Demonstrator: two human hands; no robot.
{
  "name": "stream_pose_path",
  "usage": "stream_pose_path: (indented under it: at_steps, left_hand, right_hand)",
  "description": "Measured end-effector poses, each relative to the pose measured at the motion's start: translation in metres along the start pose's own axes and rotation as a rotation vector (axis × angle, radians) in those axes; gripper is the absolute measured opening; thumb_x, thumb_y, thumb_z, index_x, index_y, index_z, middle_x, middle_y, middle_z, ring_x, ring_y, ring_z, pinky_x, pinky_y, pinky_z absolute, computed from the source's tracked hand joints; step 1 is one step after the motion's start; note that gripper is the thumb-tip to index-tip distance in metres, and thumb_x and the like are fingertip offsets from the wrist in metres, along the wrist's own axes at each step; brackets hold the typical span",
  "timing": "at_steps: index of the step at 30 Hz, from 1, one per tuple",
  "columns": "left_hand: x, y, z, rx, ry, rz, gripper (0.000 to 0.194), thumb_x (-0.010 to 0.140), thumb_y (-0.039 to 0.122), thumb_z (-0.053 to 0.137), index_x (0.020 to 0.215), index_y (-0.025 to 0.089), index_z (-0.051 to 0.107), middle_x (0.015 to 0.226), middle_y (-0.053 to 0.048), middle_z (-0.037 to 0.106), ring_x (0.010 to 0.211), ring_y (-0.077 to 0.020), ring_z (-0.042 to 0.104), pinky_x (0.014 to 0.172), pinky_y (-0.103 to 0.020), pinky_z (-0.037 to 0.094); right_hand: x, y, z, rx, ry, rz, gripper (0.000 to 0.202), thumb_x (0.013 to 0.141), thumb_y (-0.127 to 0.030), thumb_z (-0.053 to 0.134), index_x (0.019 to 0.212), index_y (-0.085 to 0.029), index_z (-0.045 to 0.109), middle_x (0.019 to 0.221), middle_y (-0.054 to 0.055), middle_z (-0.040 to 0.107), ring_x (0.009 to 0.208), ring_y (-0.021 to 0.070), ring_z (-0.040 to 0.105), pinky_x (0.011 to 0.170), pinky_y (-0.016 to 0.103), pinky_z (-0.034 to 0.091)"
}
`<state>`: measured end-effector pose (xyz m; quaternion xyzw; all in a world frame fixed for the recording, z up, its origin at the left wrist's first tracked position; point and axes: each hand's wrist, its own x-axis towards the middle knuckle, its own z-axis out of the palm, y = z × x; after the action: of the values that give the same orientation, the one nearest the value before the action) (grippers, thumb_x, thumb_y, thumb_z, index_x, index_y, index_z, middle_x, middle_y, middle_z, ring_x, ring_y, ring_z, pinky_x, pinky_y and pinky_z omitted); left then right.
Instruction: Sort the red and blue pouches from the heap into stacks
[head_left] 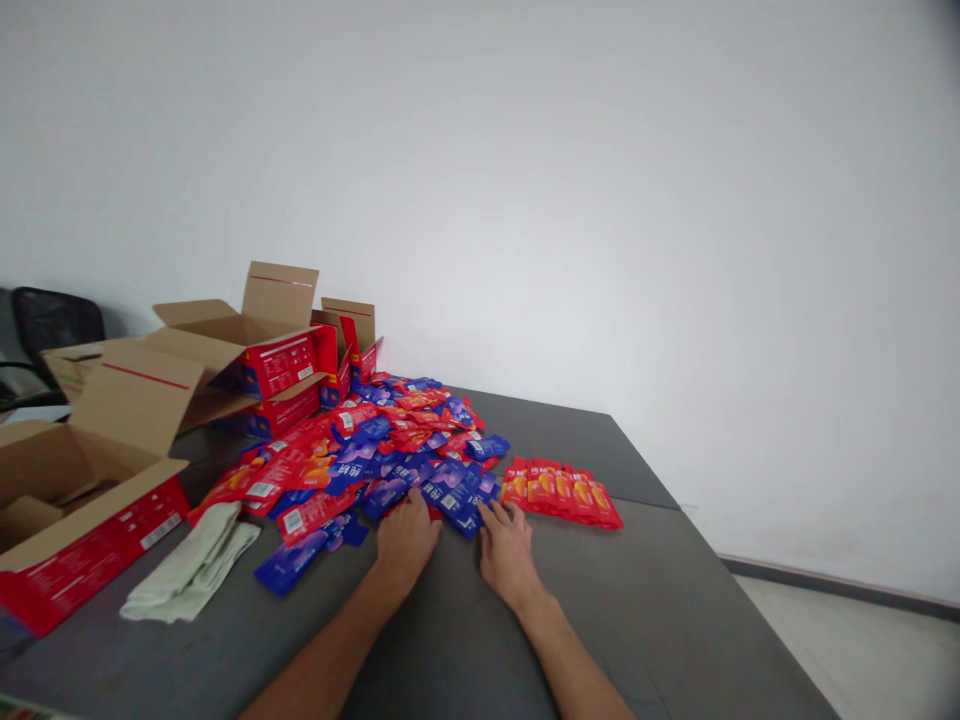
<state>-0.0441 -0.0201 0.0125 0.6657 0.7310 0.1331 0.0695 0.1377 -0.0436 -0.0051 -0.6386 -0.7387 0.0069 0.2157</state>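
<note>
Blue packets [454, 494] lie flat at the near edge of a large pile of red and blue packets [405, 420] on the dark table. My left hand [407, 530] rests at their left side, its fingertips over a red packet mostly hidden beneath them; whether it grips anything is unclear. My right hand [508, 550] touches the lower right edge of the blue packets, its fingers apart. Right of it, several red packets [562, 492] lie overlapped in a row.
An open red carton [97, 545] stands at the left, with more open cartons [281, 365] behind it. A folded pale cloth [191, 565] lies near the front carton. A black chair [56, 320] is at the far left, and a white wall rises behind the table [645, 600].
</note>
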Motion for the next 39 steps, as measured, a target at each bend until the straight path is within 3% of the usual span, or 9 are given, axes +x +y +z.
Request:
stream_pose_path:
  at_steps: [8, 14, 17, 21, 23, 27, 31, 35, 39]
  left_hand:
    - [0.008, -0.001, 0.012, -0.085, 0.024, -0.007, 0.045, 0.089, 0.019, 0.044, 0.132, 0.008, 0.037, 0.107, -0.020, 0.069, 0.100, -0.0271, 0.068, 0.080, -0.032, 0.046]
    - [0.007, 0.000, 0.010, -0.092, 0.039, -0.019, 0.051, 0.087, 0.032, 0.054, 0.129, 0.008, 0.039, 0.110, -0.021, 0.068, 0.104, -0.0297, 0.066, 0.083, -0.034, 0.047]
    - [0.008, 0.003, 0.009, -0.098, 0.042, 0.000, 0.055, 0.086, 0.025, 0.054, 0.134, 0.007, 0.034, 0.117, -0.022, 0.065, 0.111, -0.0278, 0.063, 0.086, -0.031, 0.045]
    - [0.013, -0.001, 0.002, -0.215, -0.016, -0.107, 0.044, 0.084, 0.015, 0.048, 0.127, 0.010, 0.040, 0.107, -0.019, 0.069, 0.102, -0.0273, 0.067, 0.080, -0.032, 0.046]
    - [0.016, -0.005, -0.005, -0.301, 0.027, -0.127, 0.039, 0.083, 0.017, 0.048, 0.122, 0.012, 0.043, 0.103, -0.017, 0.070, 0.097, -0.0274, 0.068, 0.078, -0.033, 0.046]
    - [0.018, -0.009, -0.026, -0.550, 0.254, -0.082, 0.036, 0.084, 0.026, 0.049, 0.118, 0.017, 0.042, 0.087, -0.006, 0.069, 0.084, -0.0228, 0.068, 0.075, -0.031, 0.047]
    - [0.010, -0.004, -0.044, -0.774, 0.445, -0.002, 0.032, 0.081, 0.033, 0.052, 0.110, 0.021, 0.047, 0.074, 0.002, 0.066, 0.073, -0.0188, 0.066, 0.071, -0.029, 0.048]
    - [-0.002, 0.003, -0.054, -0.827, 0.506, 0.025, 0.022, 0.078, 0.032, 0.054, 0.098, 0.023, 0.052, 0.065, 0.005, 0.061, 0.064, -0.0154, 0.061, 0.066, -0.026, 0.046]
    - [-0.009, 0.011, -0.054, -0.920, 0.486, 0.048, 0.018, 0.075, 0.027, 0.055, 0.092, 0.023, 0.055, 0.061, 0.007, 0.058, 0.058, -0.0133, 0.058, 0.063, -0.024, 0.046]
  right_hand:
    - [-0.001, -0.007, 0.002, -0.010, -0.154, -0.035, 0.059, 0.086, -0.015, 0.043, 0.144, -0.029, 0.044, 0.150, 0.010, 0.042, 0.137, 0.0275, 0.037, 0.106, 0.044, 0.031]
    - [0.000, -0.005, 0.005, -0.004, -0.154, -0.078, 0.058, 0.087, -0.014, 0.041, 0.143, -0.026, 0.045, 0.149, 0.012, 0.043, 0.139, 0.0262, 0.036, 0.108, 0.042, 0.029]
    - [0.000, -0.004, 0.006, -0.004, -0.157, -0.085, 0.057, 0.088, -0.014, 0.041, 0.144, -0.026, 0.045, 0.149, 0.012, 0.043, 0.138, 0.0260, 0.037, 0.109, 0.041, 0.029]
    - [0.000, -0.003, 0.005, 0.001, -0.166, -0.093, 0.057, 0.089, -0.014, 0.039, 0.144, -0.027, 0.044, 0.150, 0.011, 0.042, 0.139, 0.0255, 0.037, 0.109, 0.042, 0.029]
    - [0.000, -0.003, 0.004, 0.006, -0.175, -0.100, 0.059, 0.087, -0.013, 0.041, 0.143, -0.028, 0.044, 0.151, 0.010, 0.041, 0.140, 0.0257, 0.035, 0.109, 0.043, 0.028]
    - [0.000, -0.004, 0.007, 0.052, -0.205, -0.144, 0.067, 0.076, -0.007, 0.047, 0.140, -0.027, 0.047, 0.152, 0.008, 0.040, 0.142, 0.0261, 0.031, 0.111, 0.046, 0.024]
    - [0.001, -0.011, 0.006, 0.164, -0.144, -0.179, 0.057, 0.077, -0.007, 0.046, 0.131, -0.022, 0.055, 0.142, 0.009, 0.052, 0.136, 0.0229, 0.040, 0.111, 0.042, 0.025]
    - [-0.001, -0.026, -0.008, 0.275, 0.043, -0.125, 0.029, 0.084, -0.017, 0.051, 0.111, -0.020, 0.063, 0.121, 0.010, 0.062, 0.119, 0.0224, 0.051, 0.103, 0.036, 0.035]
    - [-0.005, -0.042, -0.023, 0.360, 0.013, -0.266, 0.051, 0.076, -0.028, 0.071, 0.125, -0.023, 0.056, 0.127, 0.007, 0.058, 0.118, 0.0246, 0.048, 0.100, 0.037, 0.038]
